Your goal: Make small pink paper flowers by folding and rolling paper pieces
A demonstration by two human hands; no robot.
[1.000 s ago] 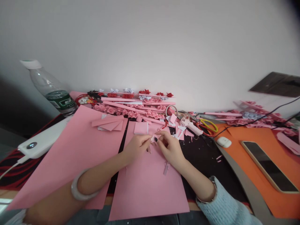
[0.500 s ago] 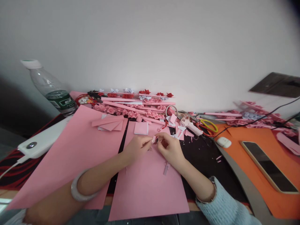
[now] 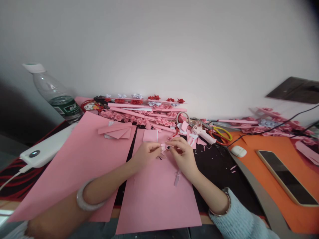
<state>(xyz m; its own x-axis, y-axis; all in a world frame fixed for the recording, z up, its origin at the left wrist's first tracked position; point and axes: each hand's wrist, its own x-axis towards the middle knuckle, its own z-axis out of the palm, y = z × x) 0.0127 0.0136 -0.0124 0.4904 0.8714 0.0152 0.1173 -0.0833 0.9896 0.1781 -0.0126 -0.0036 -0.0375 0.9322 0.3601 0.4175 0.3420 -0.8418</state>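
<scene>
Between my hands is a small pink paper piece (image 3: 163, 147), perhaps a folded petal or flower; its exact shape is too small to tell. My left hand (image 3: 146, 155) pinches its left side between thumb and finger. My right hand (image 3: 183, 156) pinches at its right side, thumb and index finger close together. Both hands hover over a pink paper sheet (image 3: 159, 202). A square pad of pink paper (image 3: 150, 135) lies just beyond my left fingers. A narrow paper strip (image 3: 177, 178) rests below my right hand.
Paper flowers (image 3: 119, 116) and rolled paper sticks line the wall. A glue gun (image 3: 203, 133), yellow-handled scissors (image 3: 221, 132) and a tape roll (image 3: 182, 118) lie behind my right hand. A bottle (image 3: 58, 93) and power bank (image 3: 45, 149) stand left; a phone (image 3: 286, 177) lies right.
My right hand's fingers have shifted and opened slightly around the paper piece, showing more of it. The left hand has barely moved.
</scene>
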